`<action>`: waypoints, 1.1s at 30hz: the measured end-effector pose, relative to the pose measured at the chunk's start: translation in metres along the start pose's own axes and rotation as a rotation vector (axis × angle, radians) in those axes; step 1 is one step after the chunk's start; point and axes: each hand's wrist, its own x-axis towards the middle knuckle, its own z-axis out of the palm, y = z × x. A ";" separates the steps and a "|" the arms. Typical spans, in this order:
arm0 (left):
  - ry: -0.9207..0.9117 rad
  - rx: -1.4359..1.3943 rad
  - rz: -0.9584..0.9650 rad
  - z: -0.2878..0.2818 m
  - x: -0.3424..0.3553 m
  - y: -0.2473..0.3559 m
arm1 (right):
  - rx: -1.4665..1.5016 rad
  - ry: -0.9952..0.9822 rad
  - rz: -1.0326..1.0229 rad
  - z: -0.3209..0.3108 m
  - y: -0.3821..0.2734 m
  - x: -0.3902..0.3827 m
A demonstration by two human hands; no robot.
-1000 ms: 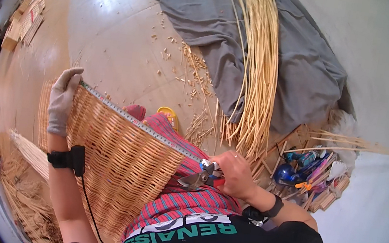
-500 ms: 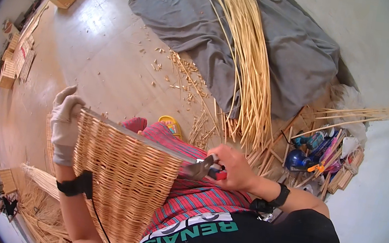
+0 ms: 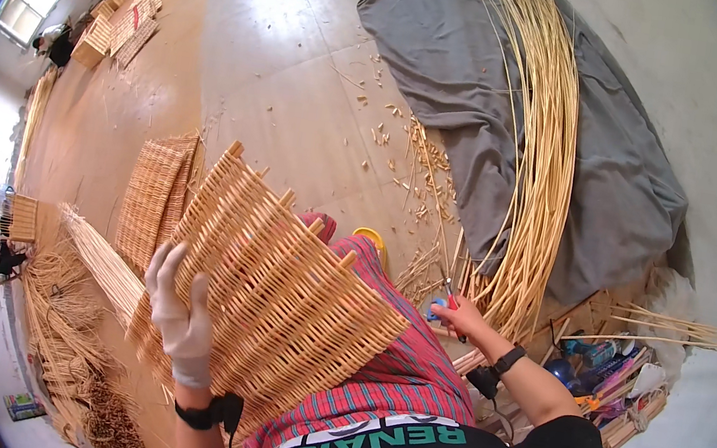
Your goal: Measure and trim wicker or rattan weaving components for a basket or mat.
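A woven wicker panel [image 3: 276, 290] leans tilted across my lap, with short cut stake ends sticking up along its far edge. My left hand [image 3: 183, 328], in a white glove, lies against the panel's left part with its fingers stretched and apart. My right hand [image 3: 473, 321] is bare and closed around red-handled shears [image 3: 455, 303], held off the panel's right side. A blue part shows beside the red handle. The tool's tip points away from me, and the palm hides much of it. Striped red cloth [image 3: 411, 369] covers my legs under the panel.
More woven panels [image 3: 151, 199] stand behind the left side. A bundle of long canes [image 3: 543, 149] lies on grey cloth [image 3: 628, 198]. Cane offcuts [image 3: 425, 174] litter the floor. Tools and sticks [image 3: 607, 378] are heaped at right. Loose canes [image 3: 76, 340] spread at left.
The view has swung left. The panel has been turned, so stake ends now show along its far edge. My left hand has left its top corner; the right hand with the shears has drawn away.
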 end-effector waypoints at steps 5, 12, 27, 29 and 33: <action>0.081 0.203 -0.202 -0.004 -0.077 -0.038 | -0.449 -0.081 -0.307 0.011 -0.083 -0.038; 0.026 0.437 -0.231 0.017 -0.092 -0.044 | -0.478 -0.275 -0.836 0.053 -0.166 -0.058; 0.025 0.424 -0.224 0.019 -0.088 -0.045 | -0.469 -0.258 -0.962 0.052 -0.179 -0.055; 0.030 0.422 -0.235 0.021 -0.087 -0.046 | -0.487 -0.201 -0.968 0.055 -0.177 -0.050; 0.048 0.502 -0.211 0.015 -0.086 -0.056 | -0.606 -0.172 -0.893 0.064 -0.184 -0.044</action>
